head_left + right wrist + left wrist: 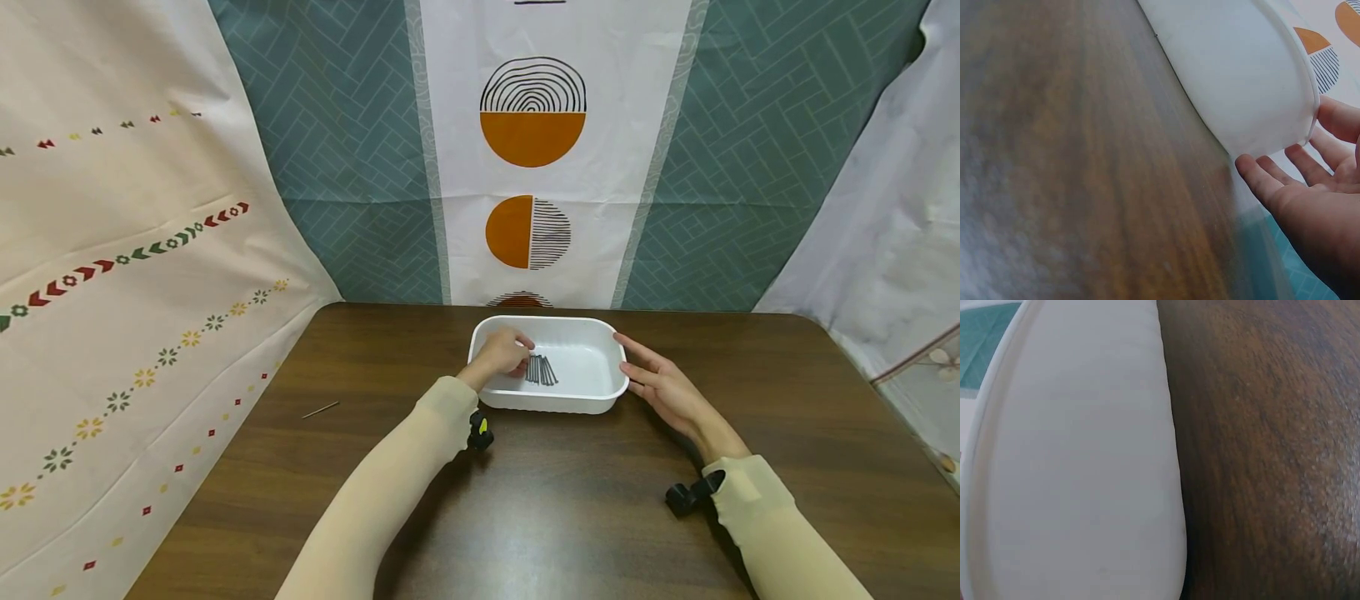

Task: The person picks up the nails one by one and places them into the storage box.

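Note:
A white plastic tray (551,402) stands toward the far side of the table, with a small bunch of grey nails (542,370) lying side by side on its floor. My left hand (504,353) reaches over the tray's left end, its fingers bent beside the nails. Whether it pinches a nail is hidden in the head view. In the left wrist view only the tray's outer wall (1085,450) and the tabletop appear. My right hand (1310,181) is at the tray's right end, fingers spread and extended, fingertips against the wall and rim.
A single thin nail (321,410) lies on the brown wooden table (555,500), left of the tray. Behind the table hangs a patterned curtain (360,167). A cream embroidered cloth (112,333) hangs at the left, a white cloth (900,208) at the right.

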Available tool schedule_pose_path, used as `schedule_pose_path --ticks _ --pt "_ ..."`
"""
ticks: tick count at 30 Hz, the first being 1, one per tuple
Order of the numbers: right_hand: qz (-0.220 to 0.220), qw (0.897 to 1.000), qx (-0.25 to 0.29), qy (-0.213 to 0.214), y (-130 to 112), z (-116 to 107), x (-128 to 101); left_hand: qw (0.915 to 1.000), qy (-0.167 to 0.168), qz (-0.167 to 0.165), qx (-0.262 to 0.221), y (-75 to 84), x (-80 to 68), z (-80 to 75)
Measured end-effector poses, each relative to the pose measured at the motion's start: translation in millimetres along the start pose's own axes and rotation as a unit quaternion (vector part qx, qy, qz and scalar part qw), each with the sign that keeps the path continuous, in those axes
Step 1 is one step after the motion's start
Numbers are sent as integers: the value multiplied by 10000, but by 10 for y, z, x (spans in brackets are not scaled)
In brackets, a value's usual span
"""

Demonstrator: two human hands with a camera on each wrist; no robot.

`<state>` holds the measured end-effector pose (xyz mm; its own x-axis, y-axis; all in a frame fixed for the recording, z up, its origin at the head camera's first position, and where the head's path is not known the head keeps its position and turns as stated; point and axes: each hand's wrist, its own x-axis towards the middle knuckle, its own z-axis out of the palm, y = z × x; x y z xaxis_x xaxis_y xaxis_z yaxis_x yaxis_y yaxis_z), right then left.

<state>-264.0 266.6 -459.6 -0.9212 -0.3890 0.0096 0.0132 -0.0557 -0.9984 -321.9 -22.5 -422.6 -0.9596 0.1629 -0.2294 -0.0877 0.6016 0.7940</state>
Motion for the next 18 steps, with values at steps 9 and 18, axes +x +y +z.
schedule_pose_path --ticks 9,18 --pt "19 10000 -23 -2 0 -2 -3 9991 -219 347 -75 16 -49 -104" --pt "0 10000 23 2 6 -8 0 9920 -881 663 -615 -4 -82 -310"
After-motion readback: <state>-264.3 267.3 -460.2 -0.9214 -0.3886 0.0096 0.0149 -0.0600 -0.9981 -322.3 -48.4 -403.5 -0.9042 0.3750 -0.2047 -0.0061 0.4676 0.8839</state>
